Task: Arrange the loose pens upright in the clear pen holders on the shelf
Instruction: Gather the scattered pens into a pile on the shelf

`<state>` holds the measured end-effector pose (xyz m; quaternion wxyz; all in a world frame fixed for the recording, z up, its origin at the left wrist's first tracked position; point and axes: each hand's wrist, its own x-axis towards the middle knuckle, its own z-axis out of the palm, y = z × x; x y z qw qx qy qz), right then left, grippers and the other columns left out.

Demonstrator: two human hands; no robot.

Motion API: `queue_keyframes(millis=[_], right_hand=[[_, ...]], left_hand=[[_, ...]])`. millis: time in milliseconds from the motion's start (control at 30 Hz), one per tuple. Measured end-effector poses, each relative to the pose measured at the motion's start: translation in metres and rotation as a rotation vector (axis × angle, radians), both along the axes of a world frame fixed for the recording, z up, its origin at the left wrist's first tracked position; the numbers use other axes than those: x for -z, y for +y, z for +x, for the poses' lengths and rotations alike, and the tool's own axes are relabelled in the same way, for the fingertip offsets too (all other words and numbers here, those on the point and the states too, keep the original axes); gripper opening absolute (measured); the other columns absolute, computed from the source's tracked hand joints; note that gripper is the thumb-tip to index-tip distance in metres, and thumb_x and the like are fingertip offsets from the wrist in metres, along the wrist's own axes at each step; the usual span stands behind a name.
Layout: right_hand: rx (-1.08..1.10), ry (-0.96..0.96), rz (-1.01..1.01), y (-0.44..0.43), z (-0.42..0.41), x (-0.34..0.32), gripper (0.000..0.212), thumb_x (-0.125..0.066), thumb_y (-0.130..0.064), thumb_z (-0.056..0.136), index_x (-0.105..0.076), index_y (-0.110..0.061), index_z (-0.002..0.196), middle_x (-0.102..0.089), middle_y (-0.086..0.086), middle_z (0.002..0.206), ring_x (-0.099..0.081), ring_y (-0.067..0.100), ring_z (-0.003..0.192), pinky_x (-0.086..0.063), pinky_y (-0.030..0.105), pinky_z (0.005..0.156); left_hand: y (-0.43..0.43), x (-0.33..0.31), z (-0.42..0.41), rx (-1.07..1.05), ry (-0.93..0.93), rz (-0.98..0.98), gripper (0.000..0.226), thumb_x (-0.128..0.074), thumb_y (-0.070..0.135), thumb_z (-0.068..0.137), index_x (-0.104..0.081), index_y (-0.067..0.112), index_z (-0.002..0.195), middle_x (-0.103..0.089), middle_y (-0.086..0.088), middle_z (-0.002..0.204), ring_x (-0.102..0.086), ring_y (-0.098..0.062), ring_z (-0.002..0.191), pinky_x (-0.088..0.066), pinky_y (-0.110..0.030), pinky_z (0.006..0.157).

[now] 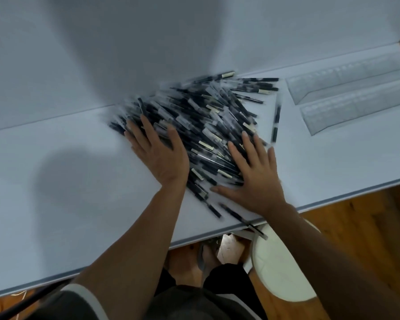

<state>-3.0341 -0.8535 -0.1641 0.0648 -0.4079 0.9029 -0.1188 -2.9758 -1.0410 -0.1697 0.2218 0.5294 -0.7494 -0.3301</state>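
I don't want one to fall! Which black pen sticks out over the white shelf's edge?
The thin black pen nearest you, below the right hand: only its end pokes past the white shelf.

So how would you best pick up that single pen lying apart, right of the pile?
Probably pinch the single pen mid-barrel from above, across its narrow width: it lies flat, with bare shelf on either side.

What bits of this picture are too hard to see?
Head view only:
- pile of pens: blurred by motion, so no counting or reading labels.
- Pens beneath the left hand and right hand: covered by the flat palms.
- clear pen holders: faint, see-through, cut off by the right edge.
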Motion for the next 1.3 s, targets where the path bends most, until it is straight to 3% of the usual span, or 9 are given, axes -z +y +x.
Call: queue_keyframes(millis=[267,400,533,733,900,1000,1067,1167,1300], right_hand=[[-0.065,-0.007,-0.053,-0.006,-0.047,0.005,0.094,-0.039,-0.085,0.078,-0.031,-0.028,0.152,-0.021,0.008,0.161,-0.014,0.031,0.149,-0.015,0.059,0.117],[0.112,0.06,-0.332,-0.008,-0.059,0.004,0.068,-0.051,-0.06,0.092,-0.05,-0.012,0.141,-0.038,0.016,0.152,-0.033,0.035,0.142,-0.029,0.053,0.113],[0.548,-0.279,-0.32,-0.029,-0.082,-0.014,0.065,-0.038,-0.056,0.099,-0.033,-0.016,0.151,-0.015,0.016,0.162,-0.014,0.031,0.149,-0.015,0.046,0.121],[0.442,-0.47,-0.327,-0.049,-0.09,-0.018,0.068,-0.042,-0.057,0.097,-0.027,-0.022,0.153,-0.009,0.001,0.164,-0.01,0.024,0.15,-0.015,0.044,0.122],[0.352,-0.287,-0.417,-0.014,-0.04,-0.025,0.071,-0.055,-0.055,0.092,-0.039,-0.014,0.148,-0.025,0.008,0.16,-0.02,0.021,0.148,-0.024,0.05,0.118],[0.156,-0.108,-0.287,0.003,0.023,-0.02,0.083,-0.047,-0.07,0.087,-0.04,-0.013,0.147,-0.024,0.013,0.159,-0.019,0.028,0.149,-0.019,0.055,0.118],[0.073,-0.083,-0.147,0.008,0.054,-0.01,0.089,-0.04,-0.077,0.084,-0.032,-0.019,0.151,-0.015,0.01,0.162,-0.009,0.029,0.15,-0.01,0.054,0.12],[0.019,0.006,0.004,0.01,0.054,0.005,0.091,-0.037,-0.079,0.084,-0.026,-0.02,0.153,-0.012,0.01,0.163,-0.007,0.031,0.15,-0.013,0.057,0.118],[-0.049,0.139,0.05,0.006,0.01,0.003,0.087,-0.037,-0.076,0.087,-0.037,-0.015,0.149,-0.025,0.014,0.159,-0.025,0.036,0.145,-0.02,0.058,0.116]], left_hand=[[0.004,0.001,-0.014,-0.07,0.05,-0.019,0.066,-0.036,0.046,0.099,-0.016,0.014,0.153,-0.005,-0.008,0.162,0.003,-0.026,0.149,-0.003,-0.039,0.121],[0.006,0.004,-0.014,-0.062,0.071,-0.062,0.065,-0.037,0.047,0.099,-0.02,0.014,0.152,-0.009,-0.009,0.161,-0.001,-0.027,0.149,-0.004,-0.038,0.121],[0.006,0.006,-0.015,-0.078,0.078,-0.075,0.062,-0.038,0.043,0.099,-0.022,0.013,0.152,-0.01,-0.009,0.161,-0.002,-0.027,0.149,-0.002,-0.033,0.12],[0.007,0.004,-0.021,-0.119,0.093,-0.078,0.058,-0.04,0.034,0.099,-0.025,0.012,0.151,-0.011,-0.009,0.161,-0.004,-0.026,0.149,0.0,-0.028,0.118],[0.007,0.003,-0.022,-0.139,0.086,-0.073,0.056,-0.038,0.034,0.099,-0.026,0.013,0.15,-0.011,-0.008,0.161,-0.004,-0.025,0.149,0.007,-0.017,0.113],[0.007,0.003,-0.022,-0.151,0.073,-0.063,0.056,-0.037,0.034,0.099,-0.027,0.013,0.15,-0.013,-0.009,0.161,-0.005,-0.026,0.149,0.009,-0.01,0.108],[0.007,0.002,-0.021,-0.145,0.073,-0.059,0.056,-0.037,0.034,0.099,-0.028,0.013,0.15,-0.013,-0.009,0.161,-0.006,-0.026,0.149,0.007,-0.013,0.109],[0.006,0.001,-0.02,-0.107,0.079,-0.054,0.055,-0.037,0.033,0.098,-0.03,0.012,0.149,-0.014,-0.01,0.16,-0.006,-0.028,0.149,0.002,-0.02,0.113],[0.006,0.006,-0.012,0.031,0.043,-0.134,0.054,-0.039,0.035,0.099,-0.033,0.013,0.148,-0.016,-0.013,0.159,-0.006,-0.035,0.148,-0.004,-0.04,0.119]])
